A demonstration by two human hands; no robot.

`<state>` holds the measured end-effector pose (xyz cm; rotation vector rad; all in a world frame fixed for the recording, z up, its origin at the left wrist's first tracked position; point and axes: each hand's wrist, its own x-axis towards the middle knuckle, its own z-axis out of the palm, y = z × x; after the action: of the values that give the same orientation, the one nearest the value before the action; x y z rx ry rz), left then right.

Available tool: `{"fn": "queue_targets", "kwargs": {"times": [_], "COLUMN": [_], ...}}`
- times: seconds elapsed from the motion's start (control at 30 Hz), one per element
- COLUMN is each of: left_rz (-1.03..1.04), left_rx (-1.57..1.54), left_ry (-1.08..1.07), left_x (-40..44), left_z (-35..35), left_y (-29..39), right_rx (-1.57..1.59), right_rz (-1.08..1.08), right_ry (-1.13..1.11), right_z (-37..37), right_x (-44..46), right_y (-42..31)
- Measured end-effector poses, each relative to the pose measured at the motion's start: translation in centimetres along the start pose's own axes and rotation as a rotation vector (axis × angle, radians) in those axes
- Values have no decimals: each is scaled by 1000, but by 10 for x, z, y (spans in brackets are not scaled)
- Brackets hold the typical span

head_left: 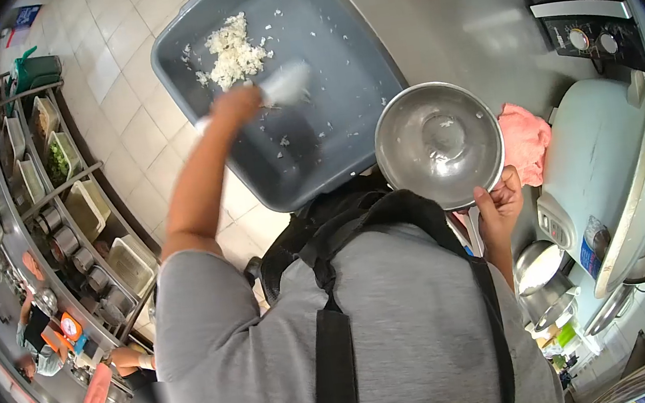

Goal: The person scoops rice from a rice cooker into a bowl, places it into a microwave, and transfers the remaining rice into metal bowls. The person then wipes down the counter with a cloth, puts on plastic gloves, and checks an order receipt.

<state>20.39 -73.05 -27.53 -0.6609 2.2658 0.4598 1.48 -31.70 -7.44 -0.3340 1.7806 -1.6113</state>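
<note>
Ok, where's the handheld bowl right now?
Right of centre in the head view, the bowl is in the right hand, between the grey tub and pink cloth.

Rice point(235, 57) clumped in grey tub point(338, 63); steel bowl point(443, 145) alongside; white tool point(287, 85), likely paddle, blurred.

Light: bright and even, with pale sheen on the steel surface point(437, 18)
Bowl: small glints inside the metal bowl point(442, 142)
Tub: soft shadow low in the grey tub point(342, 94)
Left hand point(238, 105): motion-blurred
Edges: strongly bowed, black corners, lower left smeared
</note>
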Motion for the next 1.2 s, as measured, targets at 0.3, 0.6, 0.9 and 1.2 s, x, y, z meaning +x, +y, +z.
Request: {"fn": "queue_targets", "kwargs": {"times": [0.3, 0.6, 0.9, 1.2], "left_rz": [148, -340, 28, -527], "left_rx": [218, 470, -100, -2341], "left_ry": [-345, 99, -41, -50], "left_x": [-79, 11, -80, -83], "left_z": [-23, -105, 28, 74], "left_y": [47, -97, -20, 67], "right_rx": [-8, -10, -114, -226], "right_rz": [127, 303, 167, 175], "right_ry": [-66, -258, -304, -244], "right_z": [40, 97, 154, 196], "right_x": [24, 93, 171, 216], "right_y": [15, 67, 73, 99]}}
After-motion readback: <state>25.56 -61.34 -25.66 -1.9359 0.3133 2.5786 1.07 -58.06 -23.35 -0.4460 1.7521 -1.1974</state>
